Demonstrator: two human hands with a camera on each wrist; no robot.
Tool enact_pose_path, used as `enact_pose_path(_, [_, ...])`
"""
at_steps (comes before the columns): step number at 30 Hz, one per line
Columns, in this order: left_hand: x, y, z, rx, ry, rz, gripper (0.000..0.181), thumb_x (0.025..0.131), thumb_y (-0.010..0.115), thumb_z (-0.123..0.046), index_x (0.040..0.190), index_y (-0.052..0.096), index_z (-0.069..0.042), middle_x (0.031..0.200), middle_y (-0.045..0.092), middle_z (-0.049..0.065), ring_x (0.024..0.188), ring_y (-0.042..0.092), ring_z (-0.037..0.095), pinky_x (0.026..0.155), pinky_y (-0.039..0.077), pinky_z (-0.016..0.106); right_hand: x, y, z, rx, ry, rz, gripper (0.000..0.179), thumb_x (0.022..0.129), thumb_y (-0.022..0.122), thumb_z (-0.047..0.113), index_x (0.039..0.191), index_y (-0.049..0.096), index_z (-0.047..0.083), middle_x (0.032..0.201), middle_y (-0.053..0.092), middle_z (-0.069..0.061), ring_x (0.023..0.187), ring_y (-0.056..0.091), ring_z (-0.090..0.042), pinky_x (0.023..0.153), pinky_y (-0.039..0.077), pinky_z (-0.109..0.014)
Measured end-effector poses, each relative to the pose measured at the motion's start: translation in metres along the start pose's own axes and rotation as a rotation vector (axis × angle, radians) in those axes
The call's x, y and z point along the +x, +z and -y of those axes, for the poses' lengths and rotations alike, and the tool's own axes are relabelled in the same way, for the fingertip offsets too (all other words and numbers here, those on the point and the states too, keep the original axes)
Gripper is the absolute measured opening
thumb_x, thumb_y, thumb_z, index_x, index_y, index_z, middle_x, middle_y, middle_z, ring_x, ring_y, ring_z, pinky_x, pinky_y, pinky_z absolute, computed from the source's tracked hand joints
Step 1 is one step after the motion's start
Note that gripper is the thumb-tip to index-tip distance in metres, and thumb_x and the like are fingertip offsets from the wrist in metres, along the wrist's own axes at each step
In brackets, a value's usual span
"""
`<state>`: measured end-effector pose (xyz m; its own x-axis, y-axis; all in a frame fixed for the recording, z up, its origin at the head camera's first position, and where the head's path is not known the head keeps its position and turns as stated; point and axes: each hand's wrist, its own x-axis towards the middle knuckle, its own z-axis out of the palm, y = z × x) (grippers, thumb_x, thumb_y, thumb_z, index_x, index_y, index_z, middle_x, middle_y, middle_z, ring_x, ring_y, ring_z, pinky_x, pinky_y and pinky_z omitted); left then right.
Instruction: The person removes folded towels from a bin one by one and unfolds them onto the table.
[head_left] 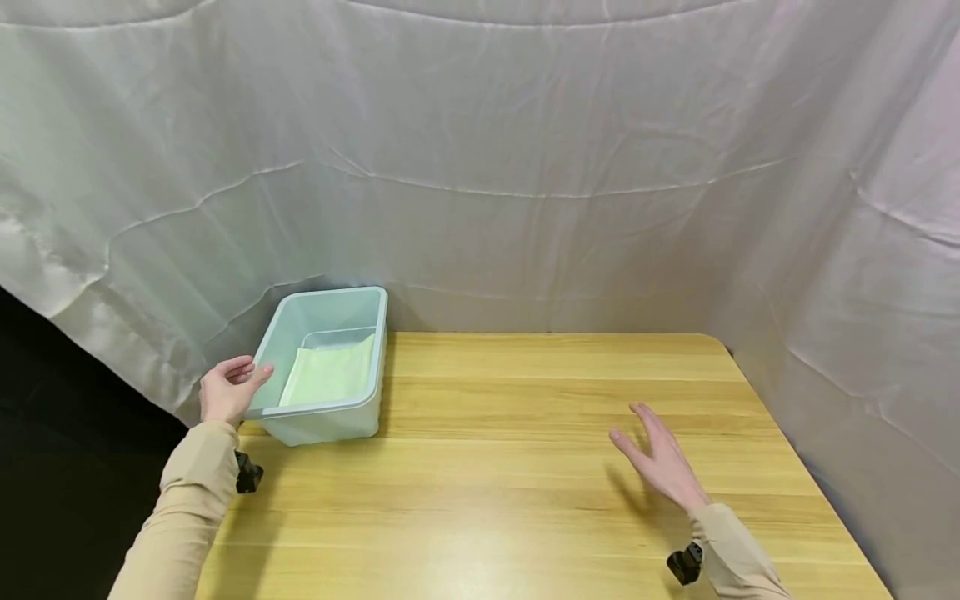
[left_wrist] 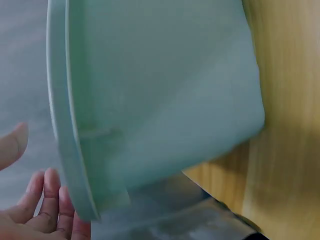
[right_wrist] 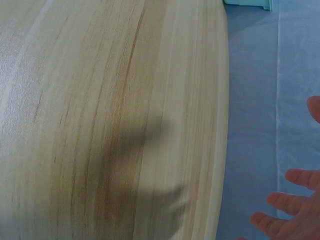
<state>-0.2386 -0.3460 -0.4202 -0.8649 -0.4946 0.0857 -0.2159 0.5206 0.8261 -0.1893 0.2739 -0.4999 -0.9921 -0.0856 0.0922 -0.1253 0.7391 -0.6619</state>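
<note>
A pale blue-green plastic bin [head_left: 318, 421] stands at the back left of the wooden table, with a light green cloth [head_left: 330, 372] lying flat inside it. By the bin's near left corner is my left hand [head_left: 231, 387], thumb and fingers apart. In the left wrist view, the fingers [left_wrist: 49, 202] of that hand lie close to the rim; whether they touch it I cannot tell. My right hand [head_left: 666, 462] hovers over the right side of the table, its fingers spread and holding nothing.
A wooden table [head_left: 495, 475] extends across the front. Grey-white curtains [head_left: 525, 167] hang behind it and along the right side. A dark area [head_left: 67, 467] lies to the left of the table. Small black devices [head_left: 248, 473] are strapped to both wrists.
</note>
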Motion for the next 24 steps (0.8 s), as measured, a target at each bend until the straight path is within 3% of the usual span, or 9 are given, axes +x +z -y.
enact_pose_path(5, [0.007,-0.005,0.009,0.038,-0.026,0.042,0.06,0.091,0.073,-0.031,0.137,0.056,0.004,0.105,0.066,0.0,0.071,0.04,-0.017,0.068,0.038,0.005,0.0,0.001,-0.001,-0.001,-0.002,-0.002,0.076,0.102,0.051,0.045,0.156,0.025,-0.003,0.162,0.02,-0.033,0.147,0.021,-0.056,0.116,0.018,-0.075])
enact_pose_path(9, [0.01,-0.008,0.015,0.033,-0.039,0.088,0.062,0.091,0.072,-0.029,0.137,0.053,0.009,0.107,0.067,0.007,0.067,0.041,-0.018,0.066,0.039,0.004,0.001,0.002,-0.002,-0.005,-0.007,-0.005,0.076,0.103,0.052,0.044,0.156,0.026,-0.003,0.162,0.021,-0.034,0.147,0.022,-0.056,0.116,0.019,-0.075])
enact_pose_path(16, [0.014,-0.008,0.025,0.019,-0.08,0.126,0.062,0.092,0.072,-0.028,0.136,0.054,0.011,0.097,0.063,0.001,0.07,0.043,-0.014,0.064,0.041,0.005,0.001,0.002,-0.003,-0.004,-0.008,-0.005,0.075,0.103,0.051,0.044,0.156,0.026,-0.003,0.162,0.021,-0.034,0.146,0.022,-0.056,0.115,0.019,-0.076])
enact_pose_path(24, [0.019,-0.002,0.032,-0.184,-0.135,0.174,0.066,0.09,0.075,-0.015,0.142,0.045,0.013,0.073,0.052,-0.026,0.07,0.051,-0.013,0.064,0.047,0.006,0.0,0.003,-0.002,-0.003,-0.013,0.0,0.075,0.103,0.052,0.043,0.155,0.027,-0.003,0.161,0.021,-0.035,0.146,0.023,-0.057,0.115,0.019,-0.076])
